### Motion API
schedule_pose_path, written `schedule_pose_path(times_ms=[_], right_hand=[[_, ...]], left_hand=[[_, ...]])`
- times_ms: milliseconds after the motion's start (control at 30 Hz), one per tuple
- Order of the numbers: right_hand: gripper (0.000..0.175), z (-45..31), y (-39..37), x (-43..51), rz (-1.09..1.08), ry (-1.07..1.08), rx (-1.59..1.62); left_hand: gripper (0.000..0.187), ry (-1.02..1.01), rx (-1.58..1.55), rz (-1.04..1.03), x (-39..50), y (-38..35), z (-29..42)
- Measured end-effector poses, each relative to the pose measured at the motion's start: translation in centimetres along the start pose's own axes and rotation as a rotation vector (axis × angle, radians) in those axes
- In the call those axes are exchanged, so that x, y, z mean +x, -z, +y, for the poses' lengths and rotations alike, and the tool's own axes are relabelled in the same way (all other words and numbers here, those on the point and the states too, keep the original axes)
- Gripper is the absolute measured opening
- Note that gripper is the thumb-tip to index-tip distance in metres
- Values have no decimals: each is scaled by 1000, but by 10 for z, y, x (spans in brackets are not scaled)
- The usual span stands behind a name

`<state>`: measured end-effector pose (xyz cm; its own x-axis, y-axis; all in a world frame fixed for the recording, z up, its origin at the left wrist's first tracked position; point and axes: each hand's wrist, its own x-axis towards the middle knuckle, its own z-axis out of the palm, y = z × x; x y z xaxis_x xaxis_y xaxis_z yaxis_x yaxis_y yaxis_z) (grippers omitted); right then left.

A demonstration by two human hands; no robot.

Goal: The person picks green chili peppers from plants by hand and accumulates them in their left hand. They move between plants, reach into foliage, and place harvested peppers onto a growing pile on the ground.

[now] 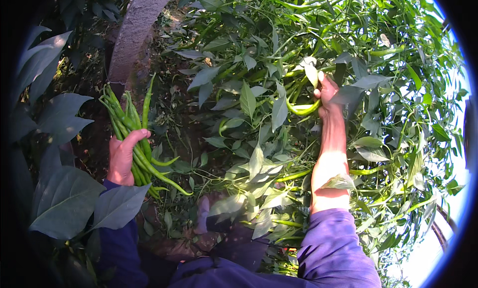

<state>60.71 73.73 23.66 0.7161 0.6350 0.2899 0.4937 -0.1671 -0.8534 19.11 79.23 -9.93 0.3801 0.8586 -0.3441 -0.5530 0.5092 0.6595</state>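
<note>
My left hand (125,153) is wrapped around a bunch of long green chili peppers (140,159), whose tips and stems stick out above and below the fist. The thumb lies across the front of the bunch. Deep in the pepper plant (257,101) at the right, my right hand (326,90) is closed at the end of a curved green chili pepper (304,109). Several more slim peppers hang just left of those fingers. A pale leaf covers part of the fingertips, so the exact grip there is partly hidden.
A grey, rough-surfaced curved post or band (132,38) rises at the upper left. Large leaves (71,202) overlap my left forearm. More peppers (386,52) hang among the foliage. Below, a shoe (202,215) shows on the shaded soil between the plants.
</note>
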Motion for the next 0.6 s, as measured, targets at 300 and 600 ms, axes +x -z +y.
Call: schedule_pose_path(times_ms=[300,600], right_hand=[[9,-22,32,57,304,203,601],[9,-50,43,45,373,461,149]], left_hand=[[33,9,8,-19,-9,6,-3],[34,8,9,-26,-8,8,0]])
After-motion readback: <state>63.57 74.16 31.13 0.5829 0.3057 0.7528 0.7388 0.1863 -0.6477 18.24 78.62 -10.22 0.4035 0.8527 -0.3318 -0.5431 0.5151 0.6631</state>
